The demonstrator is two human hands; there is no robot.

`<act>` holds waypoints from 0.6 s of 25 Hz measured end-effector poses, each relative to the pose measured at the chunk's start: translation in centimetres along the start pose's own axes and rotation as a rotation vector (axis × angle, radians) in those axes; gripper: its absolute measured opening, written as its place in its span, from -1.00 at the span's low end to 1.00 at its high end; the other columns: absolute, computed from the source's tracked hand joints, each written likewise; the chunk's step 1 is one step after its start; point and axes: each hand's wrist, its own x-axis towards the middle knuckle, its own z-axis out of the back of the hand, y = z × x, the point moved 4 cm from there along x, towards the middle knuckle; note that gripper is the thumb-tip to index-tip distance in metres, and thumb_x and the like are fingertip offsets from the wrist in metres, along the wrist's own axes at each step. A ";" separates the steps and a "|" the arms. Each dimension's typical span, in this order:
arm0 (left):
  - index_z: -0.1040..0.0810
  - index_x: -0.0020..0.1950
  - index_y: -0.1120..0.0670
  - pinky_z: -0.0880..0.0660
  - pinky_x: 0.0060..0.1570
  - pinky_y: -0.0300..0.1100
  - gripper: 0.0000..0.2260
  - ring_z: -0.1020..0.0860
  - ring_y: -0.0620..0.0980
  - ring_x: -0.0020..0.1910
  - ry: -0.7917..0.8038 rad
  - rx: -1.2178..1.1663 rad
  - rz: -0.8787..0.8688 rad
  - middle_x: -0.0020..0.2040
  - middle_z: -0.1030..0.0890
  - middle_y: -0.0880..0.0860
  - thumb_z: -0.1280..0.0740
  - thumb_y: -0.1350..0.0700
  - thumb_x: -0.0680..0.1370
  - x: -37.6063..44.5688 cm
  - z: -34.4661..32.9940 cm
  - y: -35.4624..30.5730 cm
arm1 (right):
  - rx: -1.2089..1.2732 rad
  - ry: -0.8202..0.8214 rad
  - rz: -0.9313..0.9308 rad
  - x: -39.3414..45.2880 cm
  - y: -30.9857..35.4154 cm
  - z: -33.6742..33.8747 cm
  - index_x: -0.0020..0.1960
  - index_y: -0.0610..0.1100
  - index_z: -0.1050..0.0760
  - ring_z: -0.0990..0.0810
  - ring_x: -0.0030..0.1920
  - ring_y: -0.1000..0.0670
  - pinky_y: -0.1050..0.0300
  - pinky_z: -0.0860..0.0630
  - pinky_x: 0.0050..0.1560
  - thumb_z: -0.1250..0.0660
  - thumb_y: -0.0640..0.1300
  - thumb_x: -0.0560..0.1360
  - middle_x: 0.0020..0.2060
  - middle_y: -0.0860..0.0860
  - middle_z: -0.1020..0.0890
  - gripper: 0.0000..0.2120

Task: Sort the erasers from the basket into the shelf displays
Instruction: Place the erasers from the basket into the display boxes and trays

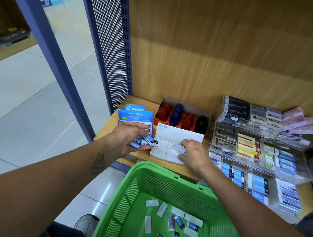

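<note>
Wrapped white eraser [177, 150] pinched in right hand [194, 156], long axis roughly level, directly over white display box [179, 135] with rows of like erasers; slot immediately beneath fingertips. Blue-sleeved erasers [144, 141], several, gripped in curled fingers of left hand [129, 138], just in front of blue PILOT display box [135, 114], nearer to that hand than to the right. About 12 loose erasers [176, 223] on floor of green basket [141, 183], below both forearms. Probable step: seating white eraser flat into box row. Beyond: sharpener box [182, 115], clear acrylic display [259, 151], wooden shelf [109, 127].
</note>
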 end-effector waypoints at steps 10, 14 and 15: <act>-0.65 0.10 0.24 -0.67 -0.31 0.06 -0.79 -0.70 0.15 -0.17 0.018 -0.023 -0.003 0.00 -0.68 0.22 -0.42 0.40 0.49 0.1 1.5 0.3 | 0.519 0.025 -0.056 0.6 2.0 -0.3 0.27 -0.18 -0.56 -0.68 -0.11 0.00 0.09 -0.60 0.00 -0.29 -0.26 0.60 0.02 -0.08 -0.69 -0.74; -0.65 0.02 0.22 -0.66 -0.36 0.03 -0.84 -0.69 0.16 -0.16 0.036 -0.005 -0.003 -0.02 -0.67 0.23 -0.42 0.41 0.49 0.0 0.8 0.5 | 1.004 0.210 -0.201 -0.8 1.6 0.9 0.23 -0.31 -0.53 -0.70 -0.26 -0.05 0.10 -0.66 -0.12 -0.17 -0.36 0.64 -0.18 -0.20 -0.71 -0.77; -0.65 0.01 0.22 -0.65 -0.38 0.02 -0.85 -0.69 0.16 -0.16 0.048 -0.002 -0.004 -0.03 -0.67 0.22 -0.42 0.41 0.49 -0.1 0.5 0.6 | 1.035 0.230 -0.188 -1.2 1.5 1.4 0.21 -0.31 -0.53 -0.70 -0.26 -0.05 0.15 -0.65 -0.17 -0.17 -0.36 0.64 -0.17 -0.21 -0.71 -0.77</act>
